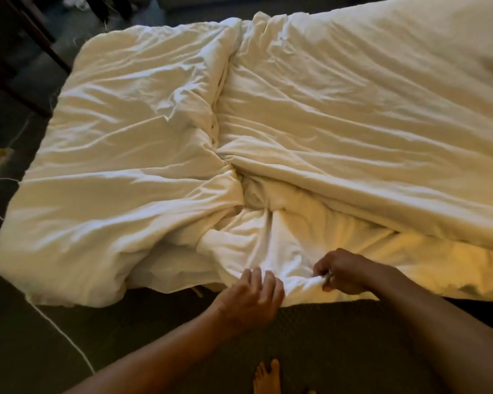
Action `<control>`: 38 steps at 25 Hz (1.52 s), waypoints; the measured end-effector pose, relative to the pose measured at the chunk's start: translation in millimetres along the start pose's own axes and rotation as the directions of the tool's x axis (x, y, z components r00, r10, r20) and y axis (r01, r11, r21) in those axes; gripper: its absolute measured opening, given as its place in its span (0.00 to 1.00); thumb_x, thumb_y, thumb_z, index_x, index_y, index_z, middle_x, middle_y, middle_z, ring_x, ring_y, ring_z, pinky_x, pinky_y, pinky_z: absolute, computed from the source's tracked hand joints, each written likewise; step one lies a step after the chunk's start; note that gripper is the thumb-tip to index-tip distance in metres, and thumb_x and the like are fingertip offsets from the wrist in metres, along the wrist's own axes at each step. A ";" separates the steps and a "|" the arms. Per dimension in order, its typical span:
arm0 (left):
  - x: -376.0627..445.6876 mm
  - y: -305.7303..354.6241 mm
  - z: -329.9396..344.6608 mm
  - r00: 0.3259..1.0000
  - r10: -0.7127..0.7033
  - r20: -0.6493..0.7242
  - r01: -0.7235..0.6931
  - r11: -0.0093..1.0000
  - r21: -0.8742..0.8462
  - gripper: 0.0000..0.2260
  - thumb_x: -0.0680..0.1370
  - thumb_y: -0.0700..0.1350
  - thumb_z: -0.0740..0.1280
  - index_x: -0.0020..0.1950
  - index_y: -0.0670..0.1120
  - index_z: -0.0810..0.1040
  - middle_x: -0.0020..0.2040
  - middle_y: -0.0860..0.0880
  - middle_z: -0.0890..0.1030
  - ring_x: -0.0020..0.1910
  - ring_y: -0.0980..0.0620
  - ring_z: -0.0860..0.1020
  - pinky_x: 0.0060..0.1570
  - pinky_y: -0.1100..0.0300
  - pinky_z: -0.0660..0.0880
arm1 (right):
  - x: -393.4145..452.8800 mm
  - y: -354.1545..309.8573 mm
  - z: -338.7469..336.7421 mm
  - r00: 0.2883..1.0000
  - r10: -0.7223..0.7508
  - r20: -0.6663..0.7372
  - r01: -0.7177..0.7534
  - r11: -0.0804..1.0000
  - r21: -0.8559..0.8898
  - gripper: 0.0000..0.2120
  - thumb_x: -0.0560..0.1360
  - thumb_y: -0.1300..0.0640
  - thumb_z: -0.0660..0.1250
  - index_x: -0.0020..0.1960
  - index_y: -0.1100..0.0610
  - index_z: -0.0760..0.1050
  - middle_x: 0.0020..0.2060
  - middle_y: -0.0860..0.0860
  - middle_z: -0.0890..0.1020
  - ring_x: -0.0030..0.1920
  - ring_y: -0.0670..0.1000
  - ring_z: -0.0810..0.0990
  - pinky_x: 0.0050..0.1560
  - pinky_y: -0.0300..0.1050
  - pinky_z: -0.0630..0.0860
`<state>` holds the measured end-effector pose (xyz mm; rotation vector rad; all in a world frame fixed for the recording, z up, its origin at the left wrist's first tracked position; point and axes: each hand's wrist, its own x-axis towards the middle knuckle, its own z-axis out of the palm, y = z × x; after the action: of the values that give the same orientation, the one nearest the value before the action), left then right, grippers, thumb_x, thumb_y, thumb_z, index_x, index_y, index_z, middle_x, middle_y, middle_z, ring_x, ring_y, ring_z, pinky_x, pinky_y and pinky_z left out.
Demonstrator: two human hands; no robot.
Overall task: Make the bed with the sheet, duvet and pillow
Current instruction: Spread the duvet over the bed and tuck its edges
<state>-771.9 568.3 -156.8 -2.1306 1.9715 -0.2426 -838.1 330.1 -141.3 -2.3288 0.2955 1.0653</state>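
The person is standing at the side of the bed (pixel 467 291) and working on the duvet (pixel 160 155), so the step in hand looks like spreading it out — it is lying bunched, with a deep twisted fold running down the middle and the near edge gathered into a knot of creases just in front of the hands. The right hand (pixel 343 273) is pinching a tuck of the white fabric at that near edge, fingers curled round it. The left hand (pixel 252 298) is hovering just beside it with fingers loosely spread, touching or nearly touching the cloth but gripping nothing. The next move is probably calling for a second grip with the left hand, then a pull outward and toward the body — enough to draw the middle fold flat. No pillow is showing.
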 end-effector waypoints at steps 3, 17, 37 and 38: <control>-11.5 36.2 -36.4 0.981 0.138 0.138 -0.121 0.985 -0.126 0.11 0.79 0.46 0.59 0.41 0.47 0.77 0.32 0.50 0.79 0.25 0.53 0.77 0.23 0.62 0.73 | -24.3 -3.5 20.3 0.986 0.002 0.169 0.015 0.995 -0.098 0.13 0.72 0.60 0.70 0.56 0.48 0.81 0.52 0.48 0.81 0.51 0.48 0.77 0.56 0.47 0.76; -76.8 33.5 8.5 0.739 -0.089 0.668 0.422 0.834 -0.355 0.19 0.83 0.53 0.55 0.71 0.47 0.66 0.70 0.45 0.69 0.69 0.47 0.69 0.67 0.49 0.68 | -25.3 -14.3 124.0 0.995 -0.055 -0.085 0.038 0.981 -0.191 0.16 0.78 0.57 0.61 0.66 0.51 0.69 0.61 0.49 0.70 0.54 0.46 0.72 0.55 0.42 0.74; -221.4 -231.4 85.1 0.855 -0.506 0.109 0.511 0.788 -0.343 0.11 0.68 0.34 0.68 0.48 0.41 0.75 0.38 0.44 0.79 0.36 0.40 0.79 0.26 0.52 0.72 | 173.3 -327.6 134.9 0.824 0.152 -0.546 -0.150 0.987 0.050 0.23 0.75 0.50 0.64 0.68 0.51 0.65 0.64 0.53 0.71 0.63 0.57 0.70 0.55 0.51 0.71; -225.1 -234.2 78.4 0.848 -0.505 0.161 0.525 0.757 -0.389 0.11 0.69 0.35 0.67 0.50 0.42 0.75 0.39 0.44 0.80 0.37 0.39 0.79 0.29 0.52 0.72 | 169.7 -331.7 136.5 0.862 0.138 -0.488 -0.126 0.990 0.057 0.20 0.74 0.50 0.65 0.65 0.50 0.68 0.62 0.52 0.74 0.62 0.57 0.72 0.53 0.50 0.71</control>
<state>-544.5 813.1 -159.7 -2.9071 1.4513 0.1686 -675.0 685.3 -209.9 -2.5593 0.6645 0.4984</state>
